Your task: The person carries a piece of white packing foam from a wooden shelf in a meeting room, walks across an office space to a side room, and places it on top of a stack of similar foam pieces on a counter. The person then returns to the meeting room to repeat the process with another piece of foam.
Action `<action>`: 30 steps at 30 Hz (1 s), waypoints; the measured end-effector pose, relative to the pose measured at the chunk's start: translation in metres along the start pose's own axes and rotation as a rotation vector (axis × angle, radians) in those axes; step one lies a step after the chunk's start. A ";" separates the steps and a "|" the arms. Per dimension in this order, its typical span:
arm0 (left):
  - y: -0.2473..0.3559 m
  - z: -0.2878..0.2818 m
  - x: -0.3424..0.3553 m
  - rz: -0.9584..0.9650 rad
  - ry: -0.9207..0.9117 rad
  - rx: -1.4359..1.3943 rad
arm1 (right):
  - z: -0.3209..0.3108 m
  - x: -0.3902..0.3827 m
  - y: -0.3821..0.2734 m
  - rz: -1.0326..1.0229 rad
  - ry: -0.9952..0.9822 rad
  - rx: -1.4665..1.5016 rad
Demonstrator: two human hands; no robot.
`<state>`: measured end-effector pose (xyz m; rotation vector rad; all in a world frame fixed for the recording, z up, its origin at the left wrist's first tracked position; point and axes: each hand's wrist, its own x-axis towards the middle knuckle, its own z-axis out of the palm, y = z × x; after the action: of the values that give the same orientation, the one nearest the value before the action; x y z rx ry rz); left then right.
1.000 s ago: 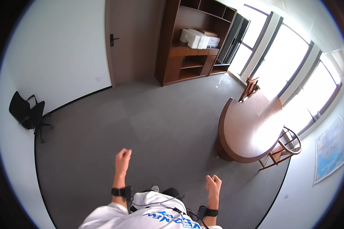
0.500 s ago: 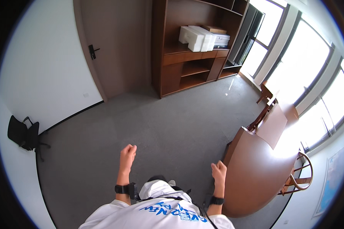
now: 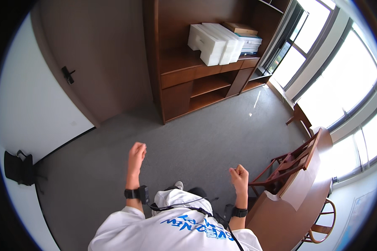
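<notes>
My left hand [image 3: 136, 157] is held out ahead of my body, its fingers curled into a loose fist with nothing seen in it. Out to the right, my right hand [image 3: 239, 178] is likewise curled closed and nothing shows in it. Each wrist wears a black band: the left wristband [image 3: 132, 193] and the right wristband [image 3: 238, 212], with a dark cable across my front. Neither hand touches anything; below them lies the grey floor [image 3: 188, 144]. Nearest to my right hand are a dark wooden chair [image 3: 287, 165] and a brown table [image 3: 272, 215].
A wooden cabinet [image 3: 176, 100] stands ahead, holding white foam blocks [image 3: 213, 46] and a stack of books [image 3: 250, 44]. To its left is a closed brown door [image 3: 100, 62]. A black office chair [image 3: 19, 167] stands far left. Another wooden chair [image 3: 322, 228] is beyond the table, near bright windows.
The cabinet and door appear nearer, and the table has slid toward the lower right, with more of the dark chair showing. My feet have shifted; both hands stay closed.
</notes>
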<state>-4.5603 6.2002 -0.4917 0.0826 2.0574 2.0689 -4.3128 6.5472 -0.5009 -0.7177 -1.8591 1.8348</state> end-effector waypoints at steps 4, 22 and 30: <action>0.030 0.102 0.135 0.063 -0.248 0.053 | -0.013 0.123 -0.011 0.039 0.079 0.109; 0.136 0.400 0.681 0.009 -0.376 0.149 | 0.098 0.707 -0.124 -0.360 -0.211 -0.287; 0.095 0.492 0.879 -0.115 -0.247 0.022 | 0.162 0.805 -0.107 -0.356 -0.069 -0.267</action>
<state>-5.3315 6.8557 -0.4911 0.2078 1.8909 1.8653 -5.0448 6.9303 -0.4436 -0.3765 -2.1413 1.4214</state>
